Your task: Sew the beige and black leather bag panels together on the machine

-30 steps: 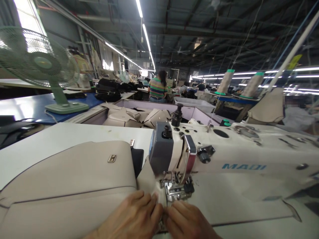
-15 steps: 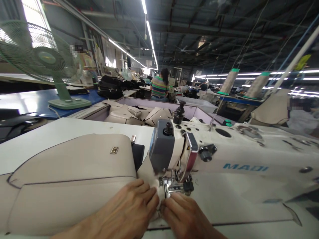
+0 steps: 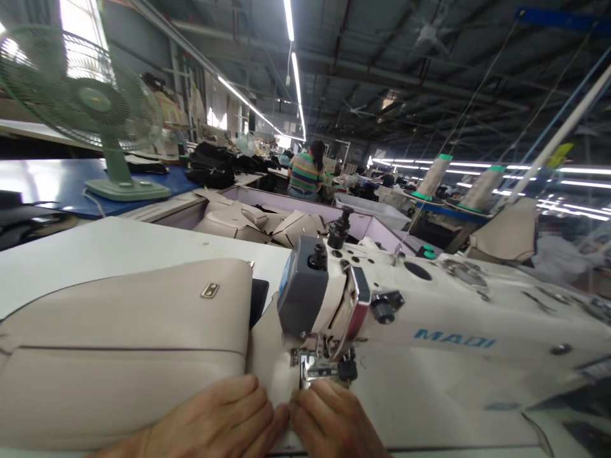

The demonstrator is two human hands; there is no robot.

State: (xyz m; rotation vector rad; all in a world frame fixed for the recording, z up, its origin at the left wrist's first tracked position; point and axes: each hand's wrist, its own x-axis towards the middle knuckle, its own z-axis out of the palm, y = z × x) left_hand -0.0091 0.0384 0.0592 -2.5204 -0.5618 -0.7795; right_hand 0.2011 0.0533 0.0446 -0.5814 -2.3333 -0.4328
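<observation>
A beige leather-like piece [image 3: 128, 318] with a dark seam and a small metal fitting [image 3: 210, 291] lies on the white table, left of the sewing machine [image 3: 429, 318]. My left hand [image 3: 219, 413], fingers pressed together, holds the piece's edge just in front of the presser foot [image 3: 317, 370]. My right hand [image 3: 329, 416] is closed beside it, fingertips at the same edge, close to the foot. The fingertips of both hands nearly meet. The edge between them is mostly hidden by the fingers.
A green fan [image 3: 112, 184] stands on a blue table at the left. Behind the machine is a bin [image 3: 377, 232] of beige pieces [image 3: 233, 219]. Thread cones [image 3: 435, 177] stand at the right. A person in a striped top [image 3: 306, 172] is further back.
The view has shifted a little. My left hand has moved down and left, off the top of the piece's corner, and the piece has slid left and slightly toward me.
</observation>
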